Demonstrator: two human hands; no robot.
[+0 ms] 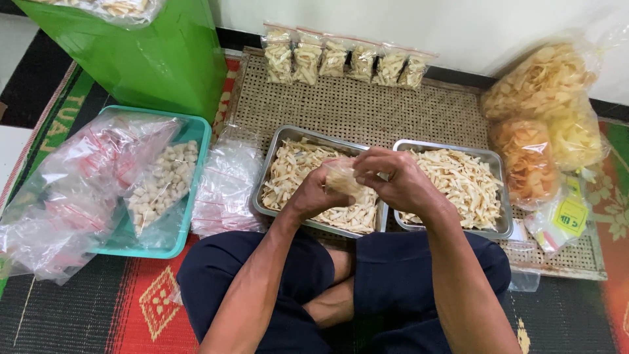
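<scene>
A patterned red, black and green floor mat (137,301) covers the ground, with a woven rattan mat (367,108) laid over it against a pale wall (406,19); the person sits cross-legged in dark trousers at its near edge. At far left a heap of empty clear bags (65,196) spills over a teal plastic tray (196,141), which also holds a bag of pale cube-shaped crackers (164,183); behind it stands a green container (157,56); a flat stack of clear bags (226,187) lies just beside the left metal tray (272,154), heaped with pale stick-shaped chips. Along the wall a row of filled small packets (344,59) stands upright.

The left hand (314,193) and right hand (393,180) meet above the gap between the two trays; both close on a small clear bag of chips (344,178), the left cupping it from below, the right pinching its top; the bag is above the left tray's inner end. The right metal tray (495,160) holds more sticks; at far right large bags of yellow and orange crackers (544,124) lean by the wall, small yellow-labelled packets (563,219) below them.

The held bag is largely hidden by fingers; its opening cannot be made out; the green container is cut off at the top.
</scene>
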